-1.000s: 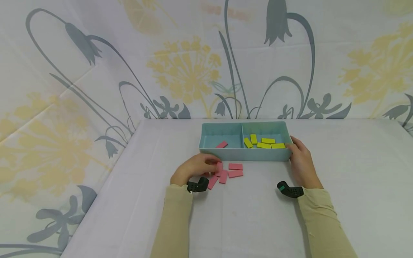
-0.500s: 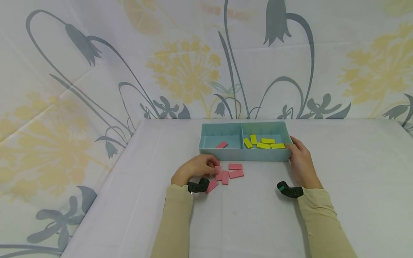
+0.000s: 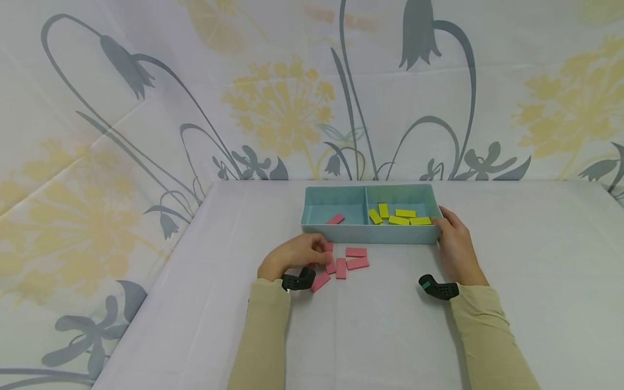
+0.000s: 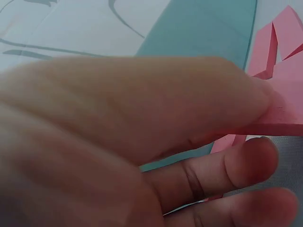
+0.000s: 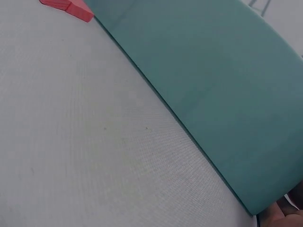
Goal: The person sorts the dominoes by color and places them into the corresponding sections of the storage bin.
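Floral cloth (image 3: 287, 103) backs a white tabletop (image 3: 390, 336); the tray (image 3: 370, 234) stands right of centre, yellow tiles (image 3: 398, 220) in its right section. Left hand (image 3: 296, 252), lower centre: fingers pinch a pink tile (image 4: 289, 111) beside others; right hand (image 3: 457, 248): fingers grip the tray's right end.

teal box (image 3: 370, 234) | pink tiles (image 3: 356, 252) | yellow tiles (image 3: 405, 213) | white tablecloth (image 3: 390, 330) | white backdrop (image 3: 312, 27), grey-and-yellow floral print | beige sleeves (image 3: 265, 336)
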`<state>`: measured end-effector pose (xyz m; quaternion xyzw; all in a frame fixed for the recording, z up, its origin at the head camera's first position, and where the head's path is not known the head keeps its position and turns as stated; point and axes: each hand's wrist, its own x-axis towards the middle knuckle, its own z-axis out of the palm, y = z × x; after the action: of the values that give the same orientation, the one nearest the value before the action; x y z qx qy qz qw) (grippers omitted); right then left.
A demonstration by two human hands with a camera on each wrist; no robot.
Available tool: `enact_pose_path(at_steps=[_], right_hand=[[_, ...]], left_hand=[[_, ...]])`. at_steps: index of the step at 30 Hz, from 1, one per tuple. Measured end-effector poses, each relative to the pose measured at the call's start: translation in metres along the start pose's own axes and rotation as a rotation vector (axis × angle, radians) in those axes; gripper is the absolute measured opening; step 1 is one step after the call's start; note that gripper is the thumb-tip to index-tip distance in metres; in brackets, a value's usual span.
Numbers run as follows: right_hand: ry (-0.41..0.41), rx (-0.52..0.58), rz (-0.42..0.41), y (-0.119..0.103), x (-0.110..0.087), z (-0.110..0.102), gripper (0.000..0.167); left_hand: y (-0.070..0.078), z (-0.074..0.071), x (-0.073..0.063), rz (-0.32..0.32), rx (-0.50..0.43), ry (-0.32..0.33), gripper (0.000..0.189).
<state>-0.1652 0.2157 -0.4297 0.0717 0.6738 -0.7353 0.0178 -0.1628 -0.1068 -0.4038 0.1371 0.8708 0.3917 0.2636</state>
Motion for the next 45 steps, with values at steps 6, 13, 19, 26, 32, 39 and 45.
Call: enact_pose_path(at_steps=[6, 13, 19, 26, 32, 39, 45], right_hand=[[-0.012, -0.003, 0.02, 0.001, -0.002, -0.001, 0.053], [-0.017, -0.002, 0.026, -0.001, -0.002, -0.002, 0.054], [-0.028, -0.045, 0.035, -0.001, -0.001, -0.003, 0.054], [-0.028, -0.09, 0.041, -0.004, 0.0, -0.003, 0.054], [0.011, -0.125, 0.027, -0.003, -0.001, -0.002, 0.052], [-0.009, -0.144, 0.041, -0.007, -0.002, -0.001, 0.053], [-0.055, -0.122, 0.054, -0.009, 0.0, 0.001, 0.056]], left_hand=[[0.0, 0.0, -0.001, 0.001, 0.008, 0.009, 0.012], [0.002, -0.003, -0.002, -0.013, 0.022, 0.079, 0.014], [0.003, -0.005, -0.004, 0.023, 0.001, 0.103, 0.018], [0.005, -0.006, -0.005, 0.079, -0.024, 0.127, 0.015], [0.006, -0.007, -0.007, 0.124, -0.101, 0.113, 0.015], [0.007, -0.009, -0.008, 0.137, -0.179, 0.116, 0.017], [0.008, -0.01, -0.007, 0.137, -0.237, 0.127, 0.02]])
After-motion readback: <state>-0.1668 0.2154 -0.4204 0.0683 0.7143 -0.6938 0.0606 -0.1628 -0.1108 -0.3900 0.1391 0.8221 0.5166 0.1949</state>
